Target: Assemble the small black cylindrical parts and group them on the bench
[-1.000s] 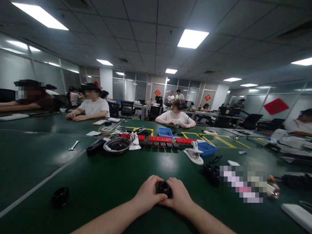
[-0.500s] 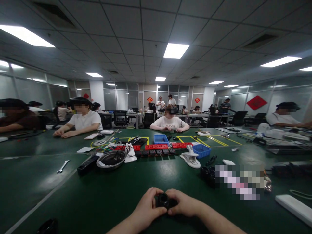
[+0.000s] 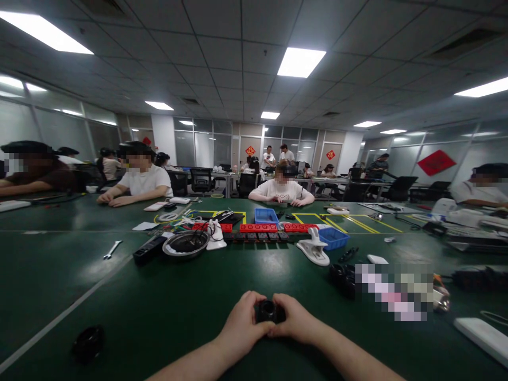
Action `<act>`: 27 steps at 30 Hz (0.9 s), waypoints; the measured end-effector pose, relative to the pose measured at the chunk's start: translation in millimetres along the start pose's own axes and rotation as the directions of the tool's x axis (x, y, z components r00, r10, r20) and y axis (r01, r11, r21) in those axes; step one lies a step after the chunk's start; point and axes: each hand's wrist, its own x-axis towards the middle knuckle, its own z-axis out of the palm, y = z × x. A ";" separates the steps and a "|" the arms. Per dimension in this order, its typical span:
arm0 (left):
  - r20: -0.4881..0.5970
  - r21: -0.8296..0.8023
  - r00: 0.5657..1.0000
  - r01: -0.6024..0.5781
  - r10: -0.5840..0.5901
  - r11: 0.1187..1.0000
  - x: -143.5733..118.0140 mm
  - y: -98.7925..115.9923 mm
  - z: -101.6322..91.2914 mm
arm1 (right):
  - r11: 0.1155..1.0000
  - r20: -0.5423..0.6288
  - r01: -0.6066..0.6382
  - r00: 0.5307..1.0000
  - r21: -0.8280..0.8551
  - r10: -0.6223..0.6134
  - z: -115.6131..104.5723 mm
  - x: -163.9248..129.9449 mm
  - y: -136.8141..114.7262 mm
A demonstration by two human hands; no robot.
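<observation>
Hands at 6 o'clock on green table. Left hand and right hand both closed around small black cylindrical part, gripped between fingertips just above table surface. Black ring at 8 o'clock, well apart. Metal bowl at 11 o'clock. White clamp and blue bin at 1 o'clock.

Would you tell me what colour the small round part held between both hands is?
The round part is black, seen in the head view.
</observation>
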 end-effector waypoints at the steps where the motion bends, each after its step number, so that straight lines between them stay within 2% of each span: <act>1: -0.042 0.023 0.999 0.000 0.001 1.000 -0.6 1.4 0.9 | 0.997 -0.039 -0.010 0.999 -0.071 0.008 2.5 -0.7 -3.7; 4: -0.138 0.083 0.990 -0.003 0.015 0.997 -0.8 3.0 2.0 | 0.958 -0.145 -0.053 0.989 -0.281 0.013 7.9 -3.7 -17.2; 7: -0.148 0.103 0.989 -0.011 0.026 0.995 0.6 1.5 0.5 | 0.928 -0.205 -0.106 0.978 -0.357 0.033 8.0 -6.4 -26.3; 10: -0.088 0.087 0.996 -0.025 0.033 0.996 1.7 0.3 -4.2 | 0.970 -0.180 -0.045 0.984 -0.239 0.001 2.1 -7.8 -24.6; 12: -0.017 0.053 0.999 -0.037 0.038 0.998 2.0 0.0 -8.2 | 0.993 -0.086 0.086 0.992 -0.078 -0.093 -3.6 -7.6 -18.7; 14: 0.055 0.007 0.997 -0.049 0.048 0.999 2.6 -0.8 -11.2 | 0.982 0.025 0.161 0.986 0.098 -0.165 -9.1 -6.5 -12.2; 18: 0.105 -0.066 0.992 -0.059 0.066 0.996 5.1 -5.9 -11.8 | 0.930 0.179 0.090 0.970 0.358 -0.162 -16.8 -4.6 -6.0; 20: 0.110 -0.092 0.991 -0.059 0.069 0.994 6.2 -8.5 -10.7 | 0.916 0.198 0.074 0.967 0.394 -0.163 -19.1 -4.1 -6.6; 27: 0.128 -0.104 0.991 -0.010 0.023 0.995 6.4 -4.3 -10.7 | 0.934 0.200 0.090 0.966 0.345 -0.166 -19.0 -1.5 -5.9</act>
